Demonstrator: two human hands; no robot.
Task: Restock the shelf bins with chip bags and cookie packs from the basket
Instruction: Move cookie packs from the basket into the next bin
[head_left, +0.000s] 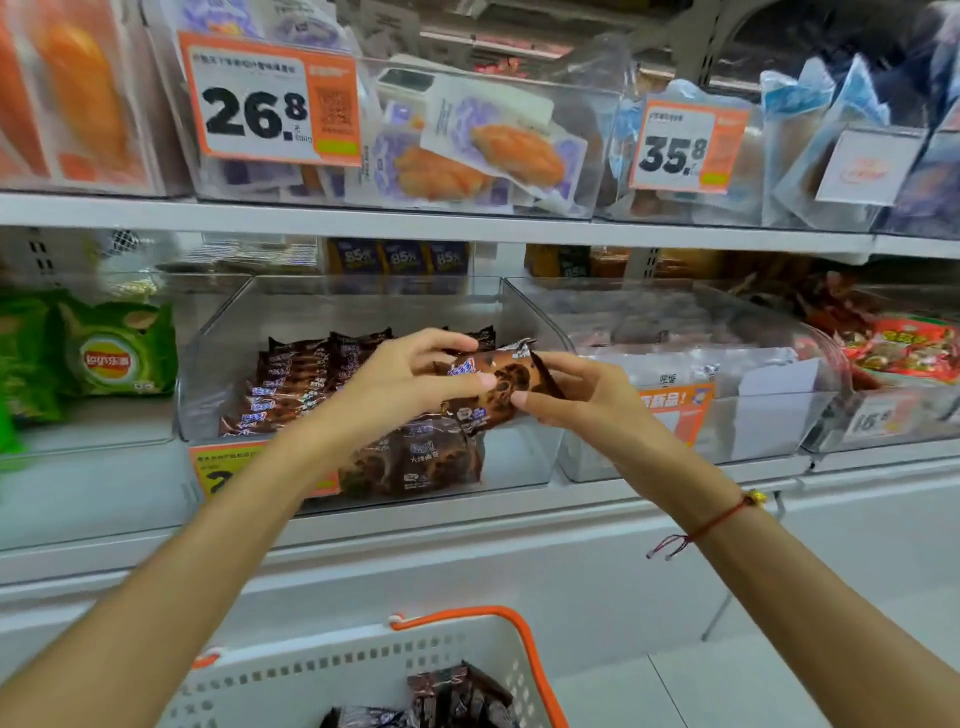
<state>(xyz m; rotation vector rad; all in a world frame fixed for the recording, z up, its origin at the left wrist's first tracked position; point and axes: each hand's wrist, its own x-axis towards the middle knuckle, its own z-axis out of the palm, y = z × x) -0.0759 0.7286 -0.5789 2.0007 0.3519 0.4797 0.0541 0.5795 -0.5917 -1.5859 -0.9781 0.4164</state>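
Note:
A brown cookie pack (498, 382) is held in the air in front of the clear middle bin (218, 332). My left hand (410, 379) grips its left end and my right hand (576, 395) pinches its right end. Inside that bin stand rows of the same brown cookie packs (296, 379), with more lying at the bin's front. Green chip bags (117, 353) stand in the bin to the left. Below, a white basket (363, 670) with an orange handle holds several dark cookie packs (457, 696).
A clear bin (769, 415) to the right of the middle bin holds pale packs and an orange tag. Red snack packs (914, 348) lie further right. The shelf above carries bins of bread packs with price tags 26.8 (260, 104) and 35.8 (675, 150).

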